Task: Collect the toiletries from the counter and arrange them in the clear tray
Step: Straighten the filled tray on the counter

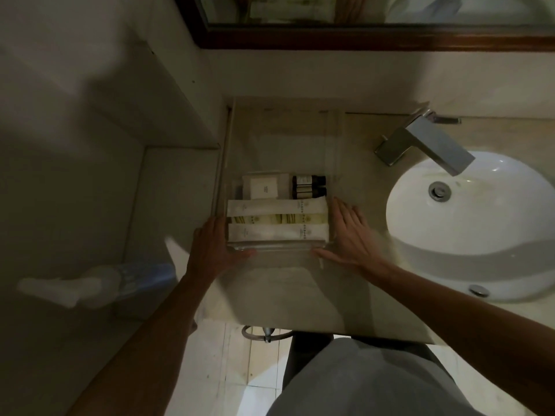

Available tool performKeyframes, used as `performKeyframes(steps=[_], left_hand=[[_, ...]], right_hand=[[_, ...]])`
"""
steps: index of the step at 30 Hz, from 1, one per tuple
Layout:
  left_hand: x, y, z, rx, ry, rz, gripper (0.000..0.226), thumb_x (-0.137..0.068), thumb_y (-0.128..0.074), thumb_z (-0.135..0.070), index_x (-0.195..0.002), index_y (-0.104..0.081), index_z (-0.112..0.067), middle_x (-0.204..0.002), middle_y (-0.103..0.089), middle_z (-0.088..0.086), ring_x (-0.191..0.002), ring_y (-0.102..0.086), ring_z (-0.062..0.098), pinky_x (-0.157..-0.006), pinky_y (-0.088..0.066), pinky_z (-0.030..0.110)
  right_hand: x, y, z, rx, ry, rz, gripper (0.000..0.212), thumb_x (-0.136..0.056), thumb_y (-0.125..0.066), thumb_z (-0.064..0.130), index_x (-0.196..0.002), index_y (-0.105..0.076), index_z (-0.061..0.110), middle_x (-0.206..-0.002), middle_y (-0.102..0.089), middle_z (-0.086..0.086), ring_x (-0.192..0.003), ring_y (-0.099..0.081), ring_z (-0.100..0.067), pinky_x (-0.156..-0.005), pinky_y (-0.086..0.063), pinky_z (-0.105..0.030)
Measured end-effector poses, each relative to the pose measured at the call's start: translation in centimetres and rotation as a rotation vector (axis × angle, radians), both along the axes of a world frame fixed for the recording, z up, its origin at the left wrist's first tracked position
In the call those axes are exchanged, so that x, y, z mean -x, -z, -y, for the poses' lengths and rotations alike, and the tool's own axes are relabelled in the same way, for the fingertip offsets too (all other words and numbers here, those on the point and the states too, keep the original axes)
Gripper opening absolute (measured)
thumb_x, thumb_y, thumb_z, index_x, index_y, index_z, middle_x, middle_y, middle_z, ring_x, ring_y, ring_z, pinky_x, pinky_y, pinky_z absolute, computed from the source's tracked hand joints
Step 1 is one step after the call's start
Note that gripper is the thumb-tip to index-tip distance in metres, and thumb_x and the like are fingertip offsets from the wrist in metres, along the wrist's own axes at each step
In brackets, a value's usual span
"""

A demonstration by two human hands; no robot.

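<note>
A clear tray point(279, 247) stands on the beige counter point(300, 289) left of the sink. Inside it lie three long packets side by side: a white one point(276, 208), a yellow-green one point(277, 219) and another white one point(276, 233). Behind them are a white square box point(264, 189) and two dark small bottles point(309, 186) lying flat. My left hand point(214, 244) presses flat against the tray's left front corner. My right hand point(348, 232) rests flat against its right side, thumb along the front rim. Both hands touch the tray with fingers extended.
A white basin point(480, 217) with a chrome tap point(426, 145) fills the right of the counter. A wood-framed mirror point(360, 37) hangs on the wall behind. A wall drops away at the left. A blurred pale object point(75, 288) lies low on the left.
</note>
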State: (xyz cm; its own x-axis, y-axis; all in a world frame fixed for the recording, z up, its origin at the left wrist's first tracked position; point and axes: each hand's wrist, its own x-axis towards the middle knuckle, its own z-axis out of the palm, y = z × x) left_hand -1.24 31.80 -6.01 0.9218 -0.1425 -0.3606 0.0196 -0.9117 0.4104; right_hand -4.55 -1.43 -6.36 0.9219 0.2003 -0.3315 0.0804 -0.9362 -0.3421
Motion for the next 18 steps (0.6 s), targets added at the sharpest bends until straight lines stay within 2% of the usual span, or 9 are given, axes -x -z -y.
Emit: performKeyframes(steps=[6, 10, 13, 15, 18], left_hand=[[0.1, 0.0, 0.2, -0.003, 0.001, 0.042, 0.106, -0.054, -0.075, -0.077, -0.135, -0.041, -0.019, -0.135, -0.049, 0.006, -0.121, -0.049, 0.024, -0.105, -0.039, 0.044], [-0.9, -0.4, 0.4, -0.024, 0.039, 0.038, 0.102, -0.053, -0.074, -0.079, -0.13, -0.046, -0.018, -0.129, -0.053, 0.006, -0.117, -0.052, 0.024, -0.103, -0.038, 0.041], [-1.5, -0.5, 0.2, -0.06, 0.079, 0.018, 0.102, -0.051, -0.066, -0.088, -0.126, -0.048, -0.02, -0.124, -0.056, 0.002, -0.114, -0.054, 0.021, -0.101, -0.041, 0.041], [-1.6, -0.4, 0.0, -0.072, 0.088, 0.012, 0.105, -0.051, -0.061, -0.092, -0.127, -0.047, -0.021, -0.125, -0.056, 0.001, -0.115, -0.053, 0.02, -0.101, -0.042, 0.042], [-1.6, -0.6, 0.1, -0.065, 0.09, 0.029, 0.104, -0.052, -0.065, -0.088, -0.127, -0.048, -0.019, -0.124, -0.056, 0.002, -0.114, -0.054, 0.021, -0.101, -0.042, 0.042]], right_hand=[[0.5, 0.4, -0.3, -0.109, 0.101, -0.003, 0.122, -0.071, -0.068, 0.071, -0.154, -0.009, 0.005, -0.157, -0.027, -0.017, -0.144, -0.024, -0.028, -0.121, -0.002, -0.04], [0.3, -0.2, -0.2, -0.132, 0.15, 0.0, 0.123, -0.07, -0.072, 0.068, -0.155, -0.009, 0.006, -0.158, -0.025, -0.017, -0.146, -0.019, -0.029, -0.119, 0.001, -0.038], [0.0, -0.4, -0.1, -0.14, 0.164, -0.018, 0.124, -0.069, -0.073, 0.067, -0.155, -0.006, 0.007, -0.16, -0.021, -0.015, -0.147, -0.015, -0.029, -0.117, 0.002, -0.035], [0.1, -0.4, -0.2, -0.146, 0.186, -0.032, 0.125, -0.069, -0.074, 0.067, -0.156, -0.004, 0.01, -0.161, -0.018, -0.014, -0.148, -0.014, -0.029, -0.116, -0.001, -0.035], [0.1, -0.2, -0.2, -0.154, 0.191, -0.033, 0.124, -0.069, -0.074, 0.067, -0.155, -0.005, 0.011, -0.16, -0.02, -0.013, -0.147, -0.017, -0.029, -0.117, -0.007, -0.038]])
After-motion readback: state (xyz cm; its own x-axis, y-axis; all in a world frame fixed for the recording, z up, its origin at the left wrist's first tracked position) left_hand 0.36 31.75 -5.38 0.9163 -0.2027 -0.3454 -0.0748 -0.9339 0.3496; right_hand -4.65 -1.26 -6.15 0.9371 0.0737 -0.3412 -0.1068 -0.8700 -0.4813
